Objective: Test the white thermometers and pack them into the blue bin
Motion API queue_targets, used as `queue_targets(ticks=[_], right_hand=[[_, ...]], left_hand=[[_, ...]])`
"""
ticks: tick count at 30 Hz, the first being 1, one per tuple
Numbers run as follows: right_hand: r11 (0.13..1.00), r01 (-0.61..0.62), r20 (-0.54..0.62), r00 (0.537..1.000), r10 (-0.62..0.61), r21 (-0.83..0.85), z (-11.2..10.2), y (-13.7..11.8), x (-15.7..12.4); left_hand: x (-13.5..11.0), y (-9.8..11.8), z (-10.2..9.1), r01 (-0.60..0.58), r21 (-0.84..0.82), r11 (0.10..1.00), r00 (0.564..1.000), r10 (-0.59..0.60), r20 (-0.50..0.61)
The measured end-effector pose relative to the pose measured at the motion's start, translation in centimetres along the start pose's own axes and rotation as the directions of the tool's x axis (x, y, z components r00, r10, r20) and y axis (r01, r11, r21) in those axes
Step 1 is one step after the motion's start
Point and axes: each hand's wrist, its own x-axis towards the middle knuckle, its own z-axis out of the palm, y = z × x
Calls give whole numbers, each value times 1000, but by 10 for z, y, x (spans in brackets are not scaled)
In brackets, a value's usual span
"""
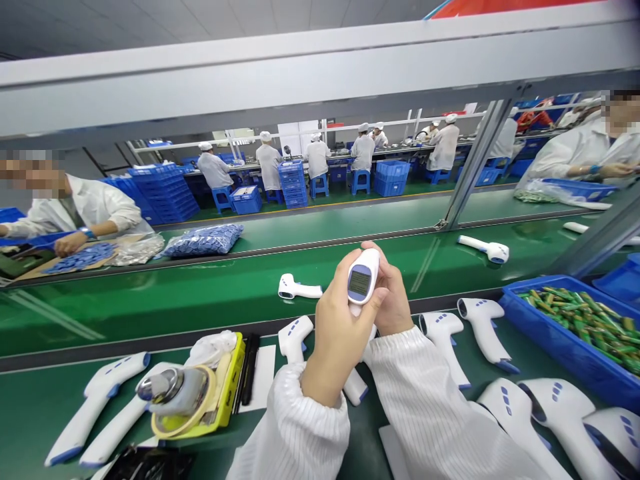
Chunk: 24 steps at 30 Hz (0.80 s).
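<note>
Both of my hands grip a white infrared thermometer (363,277), its small dark display facing up toward me. My left hand (339,337) wraps the body from below, and my right hand (393,293) presses against its far side. Its handle is partly hidden by my fingers. Several similar white thermometers with blue trim lie on the green bench around my hands, such as one (443,343) just right of my right hand and one (294,337) left of my left hand. Another thermometer (295,287) lies on the green conveyor belt (200,310) beyond them.
A blue tray (550,327) of green cylinders stands at the right. A yellow-based device with a tape roll (193,393) sits at the left. Co-workers in white sit across the belt, beside a bag of blue parts (204,240). A grey metal frame (250,80) crosses above.
</note>
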Motion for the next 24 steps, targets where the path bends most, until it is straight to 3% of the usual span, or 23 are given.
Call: queue_targets(ticks=[4,8,10,12,14,15,18,20,24], right_hand=[[999,-22,-12,1000,23,41,5,-2,-3],[999,-2,-47,999,0,-44,5,-1,-3],[991,73,-26,997,-76,-110,6,-2,-3],[934,225,45,974,-221,-277,9,-5,-5],[803,374,236,926,-295,-464,16,-7,-10],[748,429,368,892,-262,-507,19,-6,-13],[740,491,657,748,-89,-459,31,1,-21],[762,493,681,727,-93,-421,38,8,-25],[760,505,622,764,-173,-410,42,14,-30]], left_hand=[[-3,3,2,0,41,999,1000,0,12],[-2,3,1,-27,34,999,999,26,33],[2,-1,-2,-30,-41,999,999,29,-25],[9,-7,-7,28,-253,967,986,-69,-153],[17,-14,-15,101,-542,834,927,-277,-253],[21,-17,-20,129,-666,735,883,-390,-260],[28,-22,-33,162,-863,479,763,-615,-198],[30,-22,-39,157,-902,402,714,-677,-178],[31,-22,-46,128,-939,318,662,-732,-158]])
